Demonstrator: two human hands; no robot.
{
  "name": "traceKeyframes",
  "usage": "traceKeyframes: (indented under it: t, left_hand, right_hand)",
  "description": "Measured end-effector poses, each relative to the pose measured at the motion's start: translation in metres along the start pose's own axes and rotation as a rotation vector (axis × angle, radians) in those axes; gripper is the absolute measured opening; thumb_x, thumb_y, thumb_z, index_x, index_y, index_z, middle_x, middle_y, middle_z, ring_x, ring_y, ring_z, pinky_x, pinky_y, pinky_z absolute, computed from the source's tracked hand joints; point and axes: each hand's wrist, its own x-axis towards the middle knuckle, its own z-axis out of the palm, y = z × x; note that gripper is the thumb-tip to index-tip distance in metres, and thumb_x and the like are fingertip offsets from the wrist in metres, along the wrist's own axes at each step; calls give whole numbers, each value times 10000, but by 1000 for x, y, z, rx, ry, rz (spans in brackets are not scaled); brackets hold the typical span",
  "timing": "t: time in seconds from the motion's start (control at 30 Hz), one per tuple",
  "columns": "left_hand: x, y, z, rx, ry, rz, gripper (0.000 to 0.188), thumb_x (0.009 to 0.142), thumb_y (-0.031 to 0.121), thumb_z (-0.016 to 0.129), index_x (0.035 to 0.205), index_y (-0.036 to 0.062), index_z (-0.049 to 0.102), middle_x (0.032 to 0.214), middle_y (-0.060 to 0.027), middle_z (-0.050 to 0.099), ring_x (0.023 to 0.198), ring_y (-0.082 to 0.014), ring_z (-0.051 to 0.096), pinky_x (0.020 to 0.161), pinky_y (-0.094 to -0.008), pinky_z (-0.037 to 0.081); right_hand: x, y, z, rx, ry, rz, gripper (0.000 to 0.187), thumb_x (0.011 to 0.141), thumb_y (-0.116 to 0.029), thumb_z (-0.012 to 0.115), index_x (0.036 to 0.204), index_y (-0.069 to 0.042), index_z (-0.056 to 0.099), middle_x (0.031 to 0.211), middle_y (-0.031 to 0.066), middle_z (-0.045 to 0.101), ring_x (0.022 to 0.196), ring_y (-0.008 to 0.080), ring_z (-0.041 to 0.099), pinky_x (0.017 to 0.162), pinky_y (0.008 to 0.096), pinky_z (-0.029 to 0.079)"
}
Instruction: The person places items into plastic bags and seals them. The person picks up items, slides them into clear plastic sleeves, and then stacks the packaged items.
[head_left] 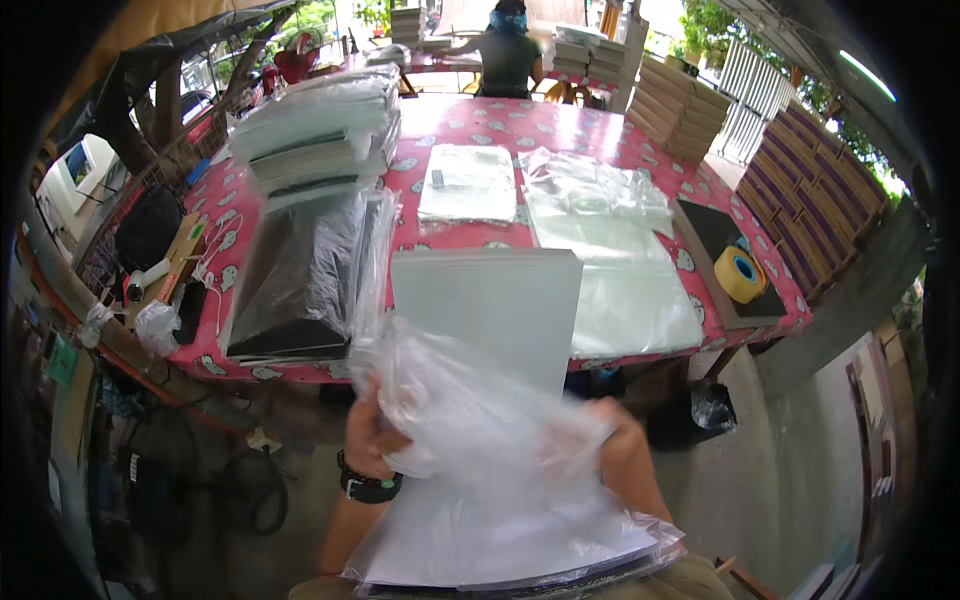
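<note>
A clear plastic bag [475, 400] stretches crumpled between my two hands, low in front of the table edge. My left hand [375, 435], with a dark band at its wrist, is closed on the bag's left side. On the opposite side my right hand [615, 435] grips the bag, its fingers blurred and partly behind the film. Behind the bag a pale grey-white flat panel [490, 300] stands up against the table's front edge. White sheets with a dark lower edge, in clear film [520, 570], lie across my lap. Where panel and bag overlap is hidden by the crumpled plastic.
The table has a pink patterned cover [440, 125]. On it are a stack of wrapped panels [320, 125], black wrapped panels [300, 270], clear bags [625, 290], a white packet [467, 185] and a yellow tape roll [740, 272]. Boxes [680, 105] stand far right; a person [508, 60] sits beyond.
</note>
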Motion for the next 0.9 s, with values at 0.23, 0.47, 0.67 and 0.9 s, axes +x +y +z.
traceKeyframes:
  t: [0.23,0.47,0.67,0.9]
  left_hand:
    - [9,9,-12,-170,-615,100,250,829,292,514,906,55,528,616,-2,500,486,-102,436,470,-247,369]
    - [27,76,-9,793,152,38,348,811,198,526,1119,40,500,522,96,355,482,-26,340,477,-202,337]
    - [134,72,-28,1504,237,628,444,684,52,627,1116,43,524,663,-5,490,545,-149,476,528,-273,398]
    - [85,56,-6,1927,308,1070,205,639,59,644,843,53,623,639,-94,537,549,-242,505,523,-301,391]
  right_hand:
    - [-7,20,-32,722,-301,-468,549,778,-420,569,1146,-29,451,951,128,588,853,270,561,803,432,434]
    - [-1,-41,-48,-56,546,-205,290,714,-111,595,997,-74,544,654,20,532,628,109,500,610,257,437]
    - [58,-20,-119,-947,1043,19,376,755,-63,541,1131,-74,539,553,-22,448,483,55,399,475,200,349]
    - [41,-31,-71,-948,1110,-102,131,733,-109,546,818,-20,592,491,8,434,438,72,385,447,226,339]
